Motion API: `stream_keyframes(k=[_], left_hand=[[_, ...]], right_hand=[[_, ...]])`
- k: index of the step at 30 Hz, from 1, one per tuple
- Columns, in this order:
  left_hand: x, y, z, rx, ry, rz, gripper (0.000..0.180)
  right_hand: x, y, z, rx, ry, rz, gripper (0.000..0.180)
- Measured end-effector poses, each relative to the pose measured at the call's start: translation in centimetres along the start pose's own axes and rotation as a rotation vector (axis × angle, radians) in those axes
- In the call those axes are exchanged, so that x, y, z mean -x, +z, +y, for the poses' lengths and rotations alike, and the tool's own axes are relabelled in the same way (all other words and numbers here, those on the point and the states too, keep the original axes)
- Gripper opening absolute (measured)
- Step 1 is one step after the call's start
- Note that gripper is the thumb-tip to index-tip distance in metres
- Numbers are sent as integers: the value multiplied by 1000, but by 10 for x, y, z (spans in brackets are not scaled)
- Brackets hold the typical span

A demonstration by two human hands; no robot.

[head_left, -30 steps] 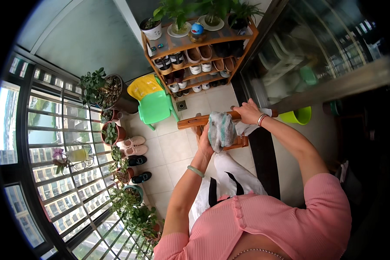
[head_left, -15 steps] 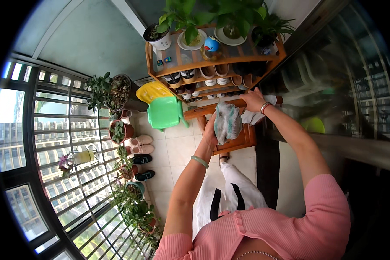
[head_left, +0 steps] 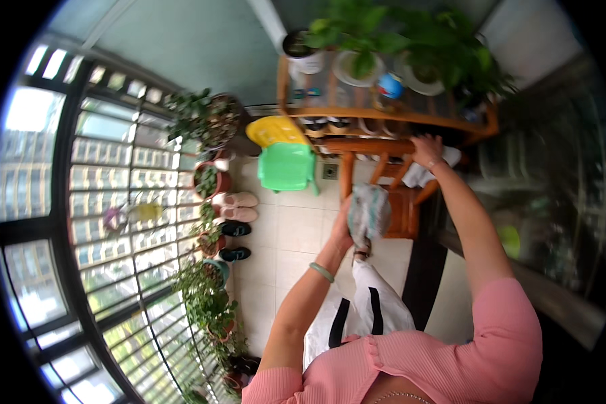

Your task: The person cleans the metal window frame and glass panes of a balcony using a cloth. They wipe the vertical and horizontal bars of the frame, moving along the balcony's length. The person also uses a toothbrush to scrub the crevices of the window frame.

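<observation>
Left hand [head_left: 343, 225] grips a crumpled grey-green cloth [head_left: 368, 212], held up over the tiled floor [head_left: 286, 232] before the wooden shelf [head_left: 384, 145]. Right hand [head_left: 427, 149] rests on a shelf rail; grip unclear. Beyond: green stool [head_left: 287, 167], potted plants [head_left: 411, 47] on top.

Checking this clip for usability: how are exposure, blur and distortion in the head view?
Head view: window grille is blown out by daylight, the right side falls into dark shadow; straight bars bend strongly at the rim; the left hand and its crumpled cloth look slightly motion-blurred, as does the right hand on the wooden shelf.
</observation>
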State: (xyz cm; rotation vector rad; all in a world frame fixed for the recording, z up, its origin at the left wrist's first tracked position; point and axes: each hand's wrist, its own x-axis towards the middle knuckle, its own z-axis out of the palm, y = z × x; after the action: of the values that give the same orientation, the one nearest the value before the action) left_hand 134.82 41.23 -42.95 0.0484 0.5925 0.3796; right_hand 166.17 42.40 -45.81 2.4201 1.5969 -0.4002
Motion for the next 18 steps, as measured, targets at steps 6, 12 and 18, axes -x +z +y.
stream_keyframes(k=[6, 12, 18], left_hand=[[42, 19, 19, 83, -13, -18, 45], [98, 13, 47, 162, 93, 47, 36], [161, 5, 96, 134, 219, -77, 43]], right_hand=[[-14, 12, 2, -52, 99, 102, 43], [3, 6, -13, -19, 125, 216, 48], [73, -42, -112, -515, -279, 355, 31]])
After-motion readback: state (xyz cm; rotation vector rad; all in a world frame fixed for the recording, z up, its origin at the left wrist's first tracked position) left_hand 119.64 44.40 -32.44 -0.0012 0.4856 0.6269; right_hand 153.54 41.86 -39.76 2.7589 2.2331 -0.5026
